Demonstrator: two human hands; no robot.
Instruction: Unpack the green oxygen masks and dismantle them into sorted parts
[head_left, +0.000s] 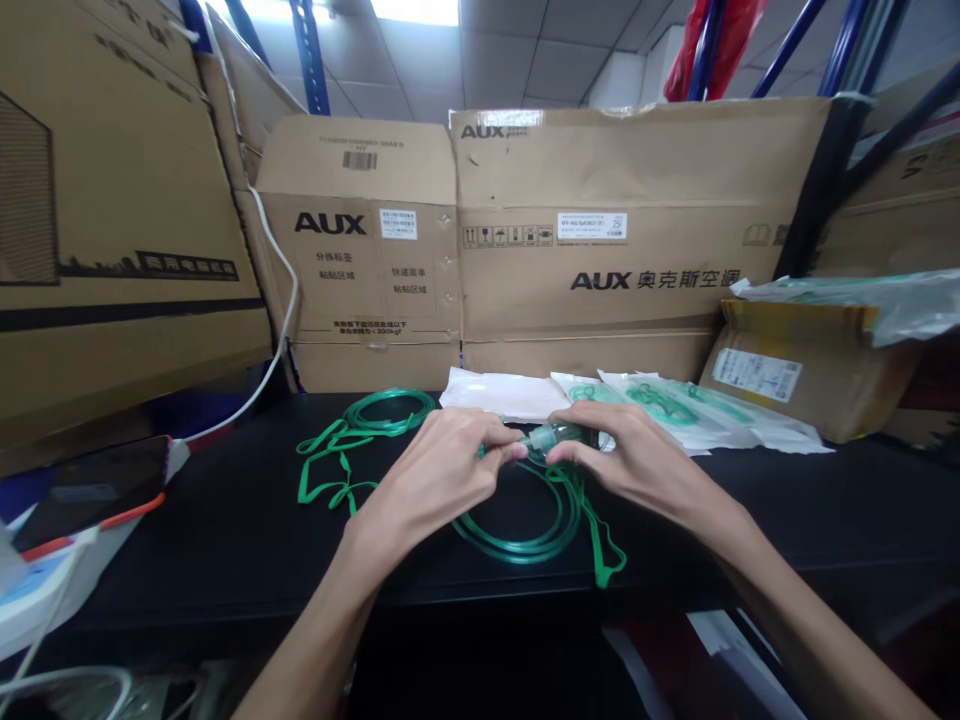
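Note:
Over the middle of the table, my left hand (461,455) pinches the end of a green tube close to a pale green connector (541,438). My right hand (626,450) curves around a clear plastic oxygen mask (574,433), whose connector faces my left fingers. Most of the mask is hidden behind my right fingers. Below both hands lies the coiled green tubing (517,552). A green strap (604,560) trails from under my right hand onto the table. To the left of my left hand rest another coil of green tubing (386,410) and a looped green strap (322,490).
White packets (660,400) with green tubing inside lie behind my right hand, beside a white pouch (499,390). Large cardboard boxes (525,300) wall off the back. A small carton (795,350) stands at right. A phone (105,490) and white cable (289,290) are at left.

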